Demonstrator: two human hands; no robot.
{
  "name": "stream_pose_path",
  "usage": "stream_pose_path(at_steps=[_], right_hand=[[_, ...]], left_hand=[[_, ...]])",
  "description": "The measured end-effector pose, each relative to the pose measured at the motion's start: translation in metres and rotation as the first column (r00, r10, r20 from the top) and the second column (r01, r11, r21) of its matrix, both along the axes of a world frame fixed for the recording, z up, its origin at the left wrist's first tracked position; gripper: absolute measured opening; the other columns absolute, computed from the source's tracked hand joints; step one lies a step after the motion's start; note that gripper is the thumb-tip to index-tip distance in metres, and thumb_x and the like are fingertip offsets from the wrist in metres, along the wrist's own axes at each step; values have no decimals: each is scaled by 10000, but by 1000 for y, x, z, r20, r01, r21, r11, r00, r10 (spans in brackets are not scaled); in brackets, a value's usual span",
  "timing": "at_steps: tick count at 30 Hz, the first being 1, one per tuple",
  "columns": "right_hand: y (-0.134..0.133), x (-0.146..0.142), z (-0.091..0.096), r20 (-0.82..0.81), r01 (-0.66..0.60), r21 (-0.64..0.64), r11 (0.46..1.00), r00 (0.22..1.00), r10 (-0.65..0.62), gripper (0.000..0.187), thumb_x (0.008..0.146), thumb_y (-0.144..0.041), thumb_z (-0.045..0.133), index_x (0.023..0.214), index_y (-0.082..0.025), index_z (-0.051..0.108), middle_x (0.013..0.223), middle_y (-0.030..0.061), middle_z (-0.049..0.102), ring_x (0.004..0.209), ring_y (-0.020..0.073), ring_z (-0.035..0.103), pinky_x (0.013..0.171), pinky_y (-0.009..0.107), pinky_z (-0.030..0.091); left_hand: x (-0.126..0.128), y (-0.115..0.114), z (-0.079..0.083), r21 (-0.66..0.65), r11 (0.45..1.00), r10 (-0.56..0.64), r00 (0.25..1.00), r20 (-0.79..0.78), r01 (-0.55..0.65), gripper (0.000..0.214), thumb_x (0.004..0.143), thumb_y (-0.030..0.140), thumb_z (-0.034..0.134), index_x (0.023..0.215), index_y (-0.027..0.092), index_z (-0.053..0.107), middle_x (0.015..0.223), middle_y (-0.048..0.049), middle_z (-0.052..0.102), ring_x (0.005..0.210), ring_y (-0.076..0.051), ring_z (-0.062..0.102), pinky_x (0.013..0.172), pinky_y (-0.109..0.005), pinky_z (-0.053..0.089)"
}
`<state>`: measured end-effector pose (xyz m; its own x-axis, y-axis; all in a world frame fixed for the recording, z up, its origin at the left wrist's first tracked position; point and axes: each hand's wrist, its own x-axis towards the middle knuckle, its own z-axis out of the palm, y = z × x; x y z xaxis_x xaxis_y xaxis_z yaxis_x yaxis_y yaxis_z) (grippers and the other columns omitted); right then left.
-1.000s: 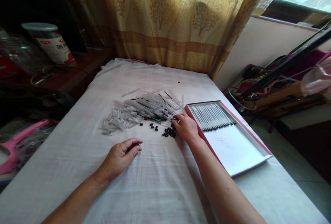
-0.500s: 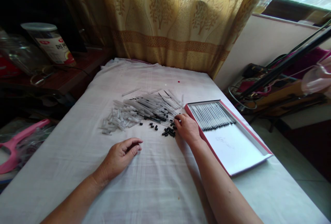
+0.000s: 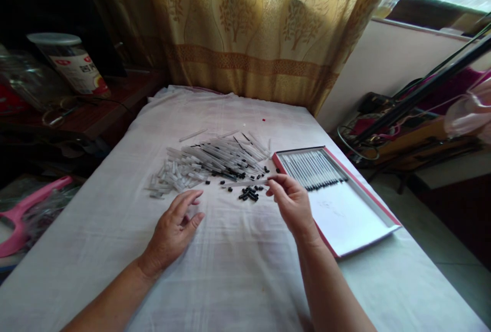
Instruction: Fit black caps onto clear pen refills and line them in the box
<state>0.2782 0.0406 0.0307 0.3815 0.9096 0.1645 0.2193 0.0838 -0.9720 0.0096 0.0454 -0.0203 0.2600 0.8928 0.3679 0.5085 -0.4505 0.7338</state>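
My right hand pinches one end of a translucent pen barrel, which points left just above a small heap of short black plugs. My left hand is held over the cloth with nothing in it, thumb and fingers apart. Beyond the hands lies a pile of clear pen barrels, some with dark refills inside. Clear pen caps are heaped at its left. On the right, a shallow red-rimmed box holds a row of pens side by side, black ends toward me.
A white cloth covers the table. A lidded canister stands on the dark shelf at the left, above a pink plastic handle. A patterned gold curtain hangs behind. A black bar slants at the right.
My right hand has drawn back from the pile's edge toward me and right, now with a pen barrel in its fingers. My left hand's fingers have spread and shifted slightly left.
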Motion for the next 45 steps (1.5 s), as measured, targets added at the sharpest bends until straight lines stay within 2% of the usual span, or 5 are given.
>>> stream_pose_path(at_steps=[10, 18, 29, 38, 45], right_hand=[[-5, -35, -26, -81, -260, -109, 959, 964, 252, 239, 802, -389, 604, 873, -177, 686, 746, 35, 710, 569, 145, 636, 538, 264, 506], [-5, 19, -32, 797, 235, -215, 948, 603, 31, 290, 888, -209, 511, 1112, -167, 691, 1092, 126, 696, 866, 246, 682, 760, 352, 493], [1, 23, -39, 846, 266, -272, 925, 525, 98, 196, 906, -240, 527, 921, -182, 714, 1000, 102, 691, 862, 239, 668, 704, 317, 465], [-6, 28, -36, 120, 365, 157, 917, 915, -385, 239, 854, -393, 573, 915, -173, 644, 901, 87, 726, 712, 188, 694, 590, 295, 531], [-7, 18, -16, -474, 394, 128, 910, 831, -293, 206, 756, -342, 710, 827, -187, 594, 771, 10, 732, 564, 109, 668, 455, 179, 501]], left_hand=[[0, 2, 1, 218, 969, -59, 968, -246, 115, 294, 971, 383, 477, 1035, 204, 701, 903, -44, 762, 813, -181, 715, 770, -276, 564], [0, 4, -1, 138, 990, -2, 987, -163, 25, 305, 934, 413, 501, 999, 212, 721, 893, -35, 768, 801, -179, 727, 751, -246, 578], [1, 4, 3, 116, 992, -22, 986, -166, 42, 298, 925, 411, 512, 990, 209, 722, 891, -38, 768, 802, -179, 729, 749, -245, 579], [1, 4, 3, 69, 997, -18, 988, -152, 29, 311, 914, 425, 509, 986, 216, 727, 900, -40, 770, 813, -185, 729, 754, -253, 581], [1, 4, 4, 41, 999, -12, 991, -133, 18, 311, 910, 429, 512, 979, 213, 726, 907, -51, 772, 824, -193, 732, 745, -258, 585]])
